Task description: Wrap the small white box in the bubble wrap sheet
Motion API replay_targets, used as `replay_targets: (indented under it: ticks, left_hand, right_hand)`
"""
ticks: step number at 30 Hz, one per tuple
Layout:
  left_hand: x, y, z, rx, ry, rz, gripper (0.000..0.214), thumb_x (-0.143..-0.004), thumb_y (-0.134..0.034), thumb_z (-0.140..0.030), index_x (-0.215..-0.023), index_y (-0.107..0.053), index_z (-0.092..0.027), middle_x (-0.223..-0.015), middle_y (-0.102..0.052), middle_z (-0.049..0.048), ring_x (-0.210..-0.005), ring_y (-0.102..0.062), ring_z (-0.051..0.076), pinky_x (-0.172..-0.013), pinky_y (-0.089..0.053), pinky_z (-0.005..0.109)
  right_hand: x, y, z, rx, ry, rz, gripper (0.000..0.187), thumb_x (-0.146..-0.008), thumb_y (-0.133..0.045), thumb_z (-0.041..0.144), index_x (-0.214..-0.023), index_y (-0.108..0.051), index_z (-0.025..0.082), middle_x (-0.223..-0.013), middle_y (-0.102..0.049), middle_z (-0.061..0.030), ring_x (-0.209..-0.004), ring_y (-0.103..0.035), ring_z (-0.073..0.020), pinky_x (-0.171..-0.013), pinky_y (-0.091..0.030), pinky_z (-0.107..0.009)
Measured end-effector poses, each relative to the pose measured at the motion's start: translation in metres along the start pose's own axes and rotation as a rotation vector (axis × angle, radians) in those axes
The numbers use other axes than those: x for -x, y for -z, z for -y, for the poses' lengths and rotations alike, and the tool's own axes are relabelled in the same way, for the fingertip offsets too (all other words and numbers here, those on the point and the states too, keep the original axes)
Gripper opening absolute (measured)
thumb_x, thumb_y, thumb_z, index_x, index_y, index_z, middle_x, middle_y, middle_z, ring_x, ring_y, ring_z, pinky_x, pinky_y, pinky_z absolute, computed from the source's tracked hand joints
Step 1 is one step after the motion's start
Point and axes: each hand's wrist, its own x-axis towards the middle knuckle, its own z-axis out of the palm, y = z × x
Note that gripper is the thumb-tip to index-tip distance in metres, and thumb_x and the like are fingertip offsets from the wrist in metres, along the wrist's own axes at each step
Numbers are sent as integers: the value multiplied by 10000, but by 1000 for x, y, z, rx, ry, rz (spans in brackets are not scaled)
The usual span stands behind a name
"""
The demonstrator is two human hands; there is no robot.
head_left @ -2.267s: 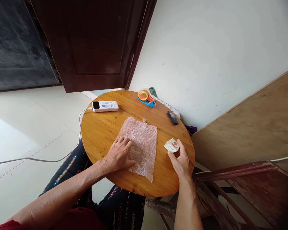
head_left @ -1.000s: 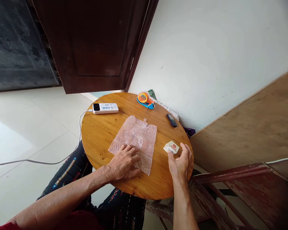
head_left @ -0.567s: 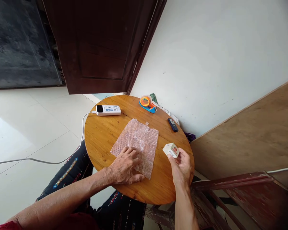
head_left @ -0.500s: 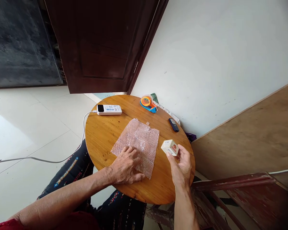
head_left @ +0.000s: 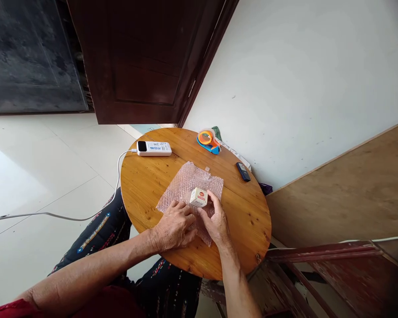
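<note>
A small cream cardboard box (head_left: 199, 197) with a red print is between the thumb and fingers of my right hand (head_left: 216, 221). It is over the middle of a sheet of bubble wrap (head_left: 182, 183); whether its base touches the sheet I cannot tell. My left hand (head_left: 175, 225) rests palm down on the near left edge of the wrap, fingers slightly bent and grasping nothing. The wrap lies spread on a round wooden table (head_left: 146, 185), its near part hidden by both hands.
A white power bank (head_left: 154, 149) with a cable (head_left: 118, 170) lies at the table's far left. An orange and blue tape dispenser (head_left: 208, 141) sits at the far edge, and a small dark device (head_left: 243, 171) at the right. A white wall (head_left: 301, 88) rises beyond the table.
My right hand has carried the small box leftward from beside the bubble wrap to over its middle. My left hand has stayed at the wrap's near edge. The whole view has shifted slightly.
</note>
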Motion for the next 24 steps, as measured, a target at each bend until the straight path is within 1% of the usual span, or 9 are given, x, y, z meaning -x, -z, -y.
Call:
replay_targets:
  ticks: [4, 8, 13, 16, 18, 19, 20, 22, 24]
  left_hand:
    - [1, -1, 2, -7, -11, -5, 165, -886, -554, -334, -867, -630, -188, -971, -658, 62, -931, -529, 235, -839, -381, 409]
    - [2, -1, 1, -25, -22, 10, 147, -857, -578, -323, -879, -635, -189, -1005, -654, 68, -962, -530, 249, -856, -381, 424]
    - [2, -1, -1, -67, -16, 19, 83, -827, -587, -261, -845, -615, -184, -954, -651, 55, -938, -536, 242, -830, -391, 416]
    - [2, -2, 0, -90, -6, 4, 95, -861, -557, -230, -791, -596, -180, -901, -646, 50, -905, -541, 229, -807, -396, 402]
    - [1, -3, 1, -93, -8, -8, 154, -901, -519, -219, -773, -593, -178, -880, -647, 51, -883, -544, 220, -797, -400, 391]
    - [1, -3, 2, -86, -5, -16, 177, -919, -504, -221, -774, -596, -177, -874, -649, 52, -871, -546, 216, -792, -402, 385]
    - [1, -2, 2, -72, 3, -30, 192, -933, -494, -224, -780, -600, -176, -869, -651, 53, -861, -547, 212, -788, -406, 378]
    - [0, -1, 2, -33, 29, -65, 206, -950, -481, -227, -798, -610, -175, -861, -657, 52, -843, -548, 204, -784, -416, 364]
    - [1, 0, 0, 5, 42, -98, 216, -960, -470, -226, -808, -616, -178, -840, -659, 49, -833, -550, 200, -786, -423, 359]
  right_hand:
    - [-1, 0, 4, 34, -14, -30, 578, -862, -596, 381, -1395, -474, 195, -1347, -612, -148, -1240, -576, -288, -1046, -457, -483]
    - [-5, -6, 5, 52, -25, -45, 518, -845, -620, 383, -1323, -533, 205, -1247, -675, -137, -1154, -626, -291, -997, -487, -478]
    - [-4, -11, 5, 114, 10, -68, 529, -851, -591, 335, -1355, -505, 198, -1294, -648, -151, -1185, -611, -299, -1023, -466, -510]
    - [0, -3, 13, 124, 42, -117, 569, -825, -609, 303, -1368, -486, 185, -1335, -611, -159, -1227, -578, -302, -1039, -458, -513]
    - [8, 8, 22, 108, 75, -140, 527, -833, -613, 314, -1335, -508, 191, -1315, -614, -152, -1217, -579, -294, -1031, -468, -494]
    - [14, 15, 28, 101, 99, -113, 483, -845, -611, 327, -1305, -528, 204, -1287, -627, -139, -1199, -588, -287, -1025, -473, -483]
    - [21, 20, 33, 102, 133, -19, 465, -849, -619, 332, -1292, -537, 220, -1295, -622, -125, -1211, -580, -282, -1029, -471, -471]
    - [35, 27, 43, 167, 196, 126, 550, -808, -667, 308, -1330, -511, 232, -1347, -592, -119, -1247, -554, -293, -1037, -460, -474]
    - [46, 26, 50, 282, 214, 142, 577, -784, -659, 227, -1340, -508, 232, -1354, -593, -118, -1247, -552, -308, -1021, -453, -492]
